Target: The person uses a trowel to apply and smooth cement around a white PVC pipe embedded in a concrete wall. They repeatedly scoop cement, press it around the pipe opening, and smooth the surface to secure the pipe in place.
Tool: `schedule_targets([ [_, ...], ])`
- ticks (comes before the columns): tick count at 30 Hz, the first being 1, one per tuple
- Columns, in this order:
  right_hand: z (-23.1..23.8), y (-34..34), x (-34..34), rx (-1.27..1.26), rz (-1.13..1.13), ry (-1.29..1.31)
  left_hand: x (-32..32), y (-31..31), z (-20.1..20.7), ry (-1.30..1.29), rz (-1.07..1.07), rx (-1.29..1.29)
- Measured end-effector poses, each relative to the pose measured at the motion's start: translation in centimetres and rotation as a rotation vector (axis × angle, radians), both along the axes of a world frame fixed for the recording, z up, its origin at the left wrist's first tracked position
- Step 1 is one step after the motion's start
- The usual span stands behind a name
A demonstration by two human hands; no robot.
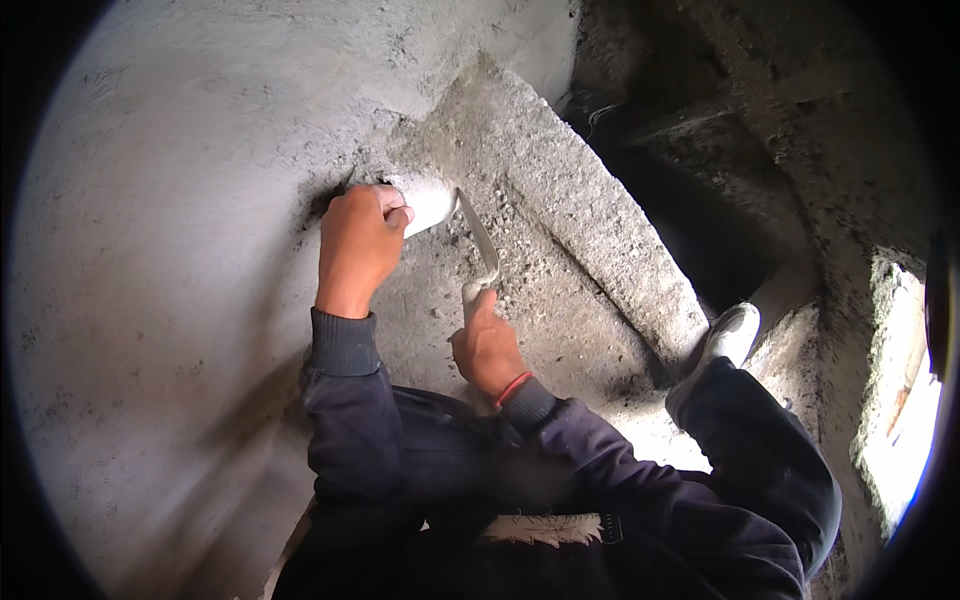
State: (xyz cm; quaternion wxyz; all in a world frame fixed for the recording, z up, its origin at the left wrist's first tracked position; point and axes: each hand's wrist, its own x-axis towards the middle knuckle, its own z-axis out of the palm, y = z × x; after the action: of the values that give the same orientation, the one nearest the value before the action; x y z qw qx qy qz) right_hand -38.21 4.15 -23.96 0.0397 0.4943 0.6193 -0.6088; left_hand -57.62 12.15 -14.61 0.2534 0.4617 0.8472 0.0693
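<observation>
Clock directions are taken from the white pipe, which lies in a rough corner of grey masonry. The left hand, at eight o'clock, has its fingers curled in and its thumb against the pipe; whether it grips or merely steadies cannot be told. The right hand, at five o'clock, is closed around the handle of a trowel, whose blade rises to the pipe's three-o'clock end; contact there is unclear. Loose rubble lies at four o'clock, and a concrete ledge at three. Farther out, a shoe stands at four o'clock. The wall at nine o'clock looks largely smooth; around the pipe, the ragged surface, dark hollow and uncleared crumbs suggest that work there is unfinished.
</observation>
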Motion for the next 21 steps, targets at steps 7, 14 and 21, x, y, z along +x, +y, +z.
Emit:
schedule_targets([
  [7, 2.2, 0.1, -1.0, -0.015, 0.007, -0.061, -0.8, -0.1, -0.4, -0.020, -0.031, -0.010],
  [14, 3.4, 1.5, -1.3, 0.025, 0.073, -0.100, -1.8, -0.4, -1.1, -0.042, -0.049, -0.023],
  [21, -1.3, -0.9, -0.6, 0.054, -0.083, -0.050, -1.5, 0.0, -1.0, -0.051, -0.040, -0.036],
])
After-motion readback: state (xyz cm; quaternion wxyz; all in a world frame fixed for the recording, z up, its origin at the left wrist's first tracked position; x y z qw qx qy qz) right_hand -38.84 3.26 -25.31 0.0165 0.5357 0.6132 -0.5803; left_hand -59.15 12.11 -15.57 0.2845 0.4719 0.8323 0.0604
